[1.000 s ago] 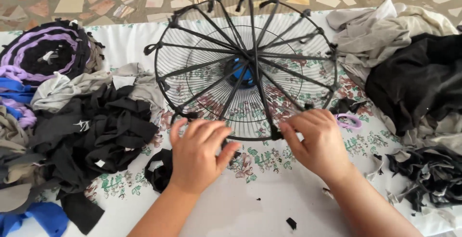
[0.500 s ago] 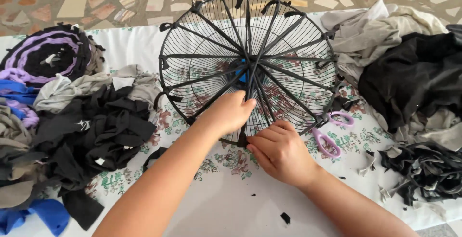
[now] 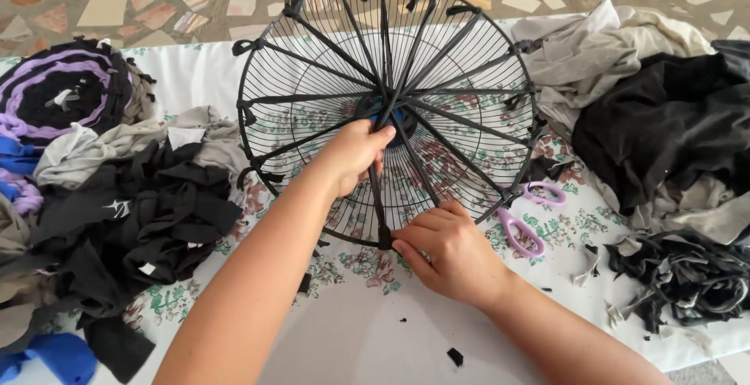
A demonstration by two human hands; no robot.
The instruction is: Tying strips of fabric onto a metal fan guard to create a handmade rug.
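The left hand (image 3: 355, 154) is covering part of the blue hub at the centre of the wire fan guard (image 3: 312, 131), so the hub's shape is staying unclear. The right hand (image 3: 449, 248) is hiding the guard's lower rim where its fingertips are pressing. One blade of the purple scissors (image 3: 525, 227), just right of the guard, is lying under the rim. The fabric piles on both sides of the guard are running off the picture's edges.

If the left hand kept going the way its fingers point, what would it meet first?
The left hand points up and right toward the fan guard's dark blue hub, where the black fabric strips cross; it looks nearly there already, though depth is unclear.
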